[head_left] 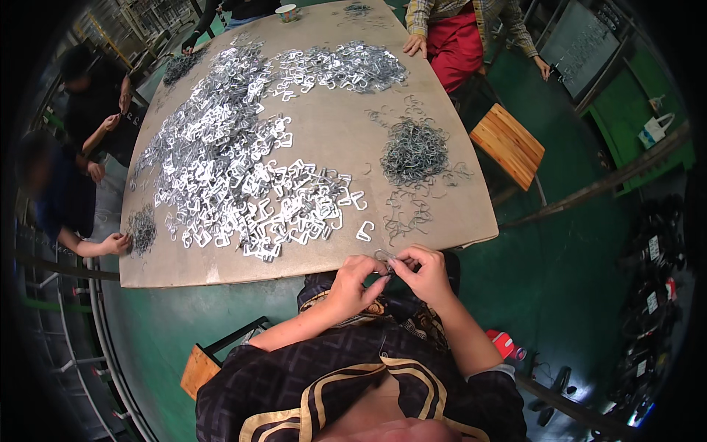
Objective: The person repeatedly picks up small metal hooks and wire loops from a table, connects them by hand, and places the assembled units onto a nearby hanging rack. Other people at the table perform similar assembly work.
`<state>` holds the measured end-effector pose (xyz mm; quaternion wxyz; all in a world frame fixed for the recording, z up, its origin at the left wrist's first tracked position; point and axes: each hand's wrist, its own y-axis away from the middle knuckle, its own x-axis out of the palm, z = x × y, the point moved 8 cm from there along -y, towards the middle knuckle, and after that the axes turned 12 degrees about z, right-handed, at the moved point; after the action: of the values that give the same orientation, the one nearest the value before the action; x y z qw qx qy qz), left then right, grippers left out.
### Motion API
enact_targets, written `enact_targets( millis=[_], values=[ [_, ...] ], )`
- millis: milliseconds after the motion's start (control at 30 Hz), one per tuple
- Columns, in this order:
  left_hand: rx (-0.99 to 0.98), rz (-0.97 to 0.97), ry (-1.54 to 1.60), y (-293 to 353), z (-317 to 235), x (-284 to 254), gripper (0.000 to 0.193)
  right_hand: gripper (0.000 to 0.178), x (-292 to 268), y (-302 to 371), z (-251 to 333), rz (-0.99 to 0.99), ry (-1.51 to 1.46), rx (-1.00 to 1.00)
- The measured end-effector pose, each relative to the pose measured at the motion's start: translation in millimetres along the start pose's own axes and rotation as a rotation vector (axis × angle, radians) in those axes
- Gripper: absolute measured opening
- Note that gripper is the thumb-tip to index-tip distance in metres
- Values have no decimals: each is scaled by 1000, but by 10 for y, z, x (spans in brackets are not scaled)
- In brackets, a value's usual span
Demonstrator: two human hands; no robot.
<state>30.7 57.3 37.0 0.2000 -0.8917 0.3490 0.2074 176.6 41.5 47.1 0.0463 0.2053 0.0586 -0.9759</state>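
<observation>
Close together at the table's near edge, my left hand and my right hand are both closed in a pinch. Between their fingertips is a small metal hook, partly covered by the fingers. Whether a thin wire piece is also held there, I cannot tell. A single silver hook lies on the table just beyond my left hand. Farther off to the left spreads a large heap of silver hooks. Beyond my right hand is a tangled pile of thin, dark wire pieces, with some strewn toward me.
The brown table has other people around it. One person's hand touches a small wire pile at the left edge. Another person's hand rests on the far right edge. Wooden stools stand right and lower left. A tub sits far back.
</observation>
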Motion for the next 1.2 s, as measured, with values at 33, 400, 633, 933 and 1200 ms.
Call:
enact_targets(
  millis=[33,400,633,933,1200],
  values=[
    [-3,5,-5,-6,1,16,17,11,-4,30,5,-6,0,-2],
    [-46,37,-74,-28,67,137,17,11,35,224,-17,-98,-16,-104],
    [64,228,-94,-277,16,-31,11,11,-92,366,-21,-224,68,-80],
    [2,98,-456,-1076,397,308,11,10,-186,491,-61,-290,82,-43],
    [-88,120,-603,-1273,686,570,11,11,-166,566,-91,-269,74,-11]
  ],
)
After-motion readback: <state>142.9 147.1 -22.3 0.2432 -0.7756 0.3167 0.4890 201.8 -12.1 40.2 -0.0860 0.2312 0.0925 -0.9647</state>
